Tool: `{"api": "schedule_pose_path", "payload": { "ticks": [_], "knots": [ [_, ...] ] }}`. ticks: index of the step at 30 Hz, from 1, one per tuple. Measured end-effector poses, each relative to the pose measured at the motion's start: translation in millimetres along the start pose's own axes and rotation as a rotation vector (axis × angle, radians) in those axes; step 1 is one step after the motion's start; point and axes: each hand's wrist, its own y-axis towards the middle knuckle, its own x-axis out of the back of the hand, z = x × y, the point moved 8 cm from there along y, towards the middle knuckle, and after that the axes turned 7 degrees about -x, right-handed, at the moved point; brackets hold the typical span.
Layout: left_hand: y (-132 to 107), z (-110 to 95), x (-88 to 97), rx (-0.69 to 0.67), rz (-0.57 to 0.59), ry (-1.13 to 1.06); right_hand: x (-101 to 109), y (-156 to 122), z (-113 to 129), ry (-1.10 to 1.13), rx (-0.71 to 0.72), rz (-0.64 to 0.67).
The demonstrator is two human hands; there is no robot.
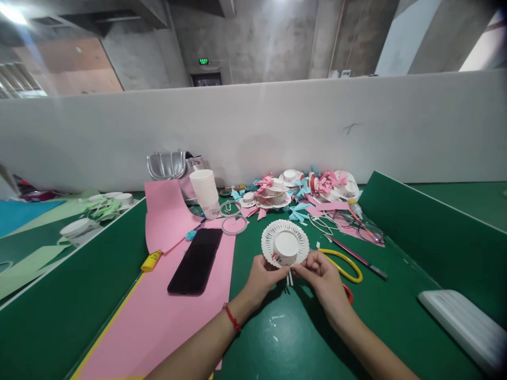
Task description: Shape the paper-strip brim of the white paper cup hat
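A white paper cup cut into radiating strips (285, 244) is held just above the green table (301, 338). My left hand (262, 278) pinches its near edge from the left, fingers closed on the strips. A red string is tied round that wrist. My right hand (321, 275) pinches the near edge from the right, also closed on the strips. Two loose strips hang down between my hands.
A black phone (196, 259) lies on pink paper (158, 311) to the left. Yellow-handled scissors (345, 265) and a pen (358, 257) lie right. A stack of paper cups (205, 192), finished cup crafts (301, 189), a silver bag (170, 164) and a green divider (428, 227) stand beyond.
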Motion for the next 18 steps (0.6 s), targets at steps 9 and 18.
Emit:
{"api": "schedule_pose_path", "payload": {
  "ticks": [9,18],
  "knots": [
    [-0.1,-0.7,0.8,-0.017,0.019,0.130,-0.3,1.6,2.4,-0.016,-0.014,0.012],
    [0.6,-6.7,-0.1,-0.098,0.056,0.176,1.7,4.6,0.4,-0.088,0.052,0.045]
  ]
}}
